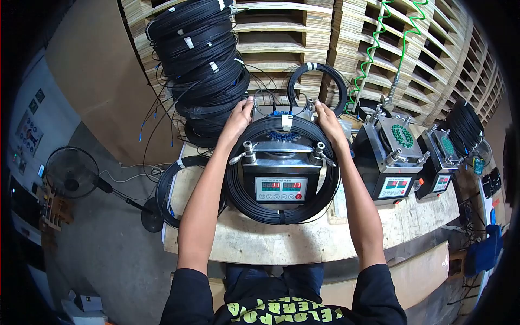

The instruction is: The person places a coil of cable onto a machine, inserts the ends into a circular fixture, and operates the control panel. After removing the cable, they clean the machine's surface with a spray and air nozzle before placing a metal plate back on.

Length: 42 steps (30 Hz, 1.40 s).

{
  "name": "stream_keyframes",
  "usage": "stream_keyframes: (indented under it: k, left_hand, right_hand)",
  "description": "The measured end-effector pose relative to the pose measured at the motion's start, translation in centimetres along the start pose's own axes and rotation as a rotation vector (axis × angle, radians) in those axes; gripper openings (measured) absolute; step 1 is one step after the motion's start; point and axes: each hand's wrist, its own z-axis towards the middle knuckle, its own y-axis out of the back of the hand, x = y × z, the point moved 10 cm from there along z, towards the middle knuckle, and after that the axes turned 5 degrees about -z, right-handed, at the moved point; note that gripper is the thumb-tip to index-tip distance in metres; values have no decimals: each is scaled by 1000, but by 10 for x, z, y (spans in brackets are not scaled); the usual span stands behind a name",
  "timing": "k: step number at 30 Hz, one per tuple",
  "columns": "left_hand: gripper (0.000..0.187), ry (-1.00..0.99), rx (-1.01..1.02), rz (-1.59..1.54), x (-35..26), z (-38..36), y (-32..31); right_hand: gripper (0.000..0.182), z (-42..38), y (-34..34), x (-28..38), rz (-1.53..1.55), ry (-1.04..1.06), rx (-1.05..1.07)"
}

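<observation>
Black sleeves with green lettering fill the bottom of the view, at the near edge of the tabletop. Both forearms reach across it to a metal machine with two red displays on its near face, standing at the middle of the tabletop. A coil of black cable lies around this machine, its near arc resting on the tabletop and leaving a bare strip before the near edge. Left hand, fingers curled, grips the far left arc of the coil; right hand likewise grips the far right arc. A white tape band wraps the coil between the two hands.

At the far left corner a tall stack of black cable coils rises just beside the left hand, leaving little room there. Another black coil hangs over the left edge. A smaller coil stands upright near the far edge, just behind the right hand. Toward the right edge two similar machines stand side by side, the nearer one close to the right forearm. Wooden pallets wall off the far side. A floor fan stands well apart, on open floor to the left.
</observation>
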Motion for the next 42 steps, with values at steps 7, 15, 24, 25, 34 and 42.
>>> stream_keyframes:
  k: [7, 15, 24, 25, 34, 42]
  left_hand:
    - [63, 13, -41, -6, 15, 11, 6]
    - [61, 54, -5, -67, 8, 2, -1]
    - [60, 54, -20, -32, 15, 6, 6]
    - [61, 53, -27, -34, 15, 6, 6]
    - [67, 83, 15, -86, 17, 8, 0]
    - [72, -33, 25, 145, 13, 16, 4]
  right_hand:
    - [60, -1, -2, -4, 137, -59, 12]
    - [60, -9, 8, 10, 46, -104, -29]
    - [61, -9, 2, 16, 93, -13, -38]
    - [61, -9, 2, 19, 109, -2, -45]
    - [60, -13, 5, 24, 119, -54, -24]
    - [59, -2, 2, 9, 1, 17, -32]
